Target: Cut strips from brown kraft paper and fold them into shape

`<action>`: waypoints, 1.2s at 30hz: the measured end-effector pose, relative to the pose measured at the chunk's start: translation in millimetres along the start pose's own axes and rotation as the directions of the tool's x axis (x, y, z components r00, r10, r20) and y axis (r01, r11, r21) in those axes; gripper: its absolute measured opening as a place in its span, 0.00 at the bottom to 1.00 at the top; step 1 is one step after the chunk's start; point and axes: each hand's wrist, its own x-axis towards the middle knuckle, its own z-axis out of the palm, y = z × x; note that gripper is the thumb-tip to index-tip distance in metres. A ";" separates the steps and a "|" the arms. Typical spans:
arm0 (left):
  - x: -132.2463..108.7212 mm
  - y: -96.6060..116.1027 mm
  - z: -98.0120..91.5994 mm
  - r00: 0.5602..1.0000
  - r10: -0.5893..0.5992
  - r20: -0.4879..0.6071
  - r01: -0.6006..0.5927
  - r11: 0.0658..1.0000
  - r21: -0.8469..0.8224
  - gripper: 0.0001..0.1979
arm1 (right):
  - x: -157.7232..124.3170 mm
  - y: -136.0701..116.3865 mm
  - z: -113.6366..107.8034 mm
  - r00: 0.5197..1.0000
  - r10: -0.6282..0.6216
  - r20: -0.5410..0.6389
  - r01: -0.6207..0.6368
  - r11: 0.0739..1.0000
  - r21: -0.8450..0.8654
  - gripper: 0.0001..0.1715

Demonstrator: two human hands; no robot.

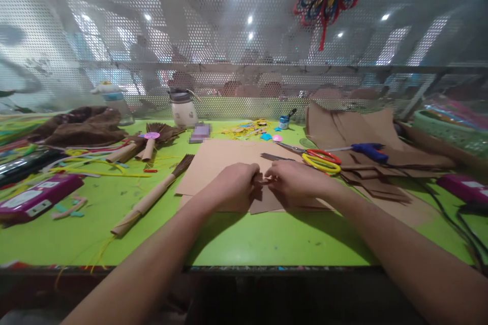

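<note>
My left hand and my right hand meet over the brown paper sheets on the green table. Both are closed, with fingertips pinching a small piece of brown paper that looks folded or rolled between them. Its exact shape is partly hidden by the fingers. Just beyond my right hand lie scissors with red and yellow handles, beside a dark fringed paper strip. Left of my left hand rests a rolled paper tube with a fringed end and yellow strands.
A blue glue gun lies by a stack of brown paper at the right. Purple power strips sit at both sides, with black cables at right. A lidded cup and a small blue jar stand at the back.
</note>
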 end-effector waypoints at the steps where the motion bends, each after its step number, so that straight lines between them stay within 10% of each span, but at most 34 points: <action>1: 0.9 -0.9 0.3 1.000 0.006 -0.009 -0.006 1.000 -0.004 0.06 | 1.9 4.0 -0.4 1.000 -0.006 0.014 0.005 0.997 0.071 0.16; 9: 8.3 -4.3 -4.7 0.988 -0.129 -0.080 0.117 0.983 -0.140 0.07 | 9.6 18.8 3.9 0.998 -0.039 -0.055 0.057 0.922 0.382 0.14; 19: 7.7 -9.2 -12.2 0.979 -0.156 0.133 0.203 0.833 -0.514 0.14 | 8.8 12.8 2.2 0.985 -0.017 -0.172 0.097 0.878 0.468 0.12; 36: 10.4 -8.1 -10.0 0.997 -0.020 -0.078 -0.008 0.938 -0.347 0.09 | 4.7 10.8 -11.8 0.987 0.021 -0.160 0.077 0.809 0.583 0.09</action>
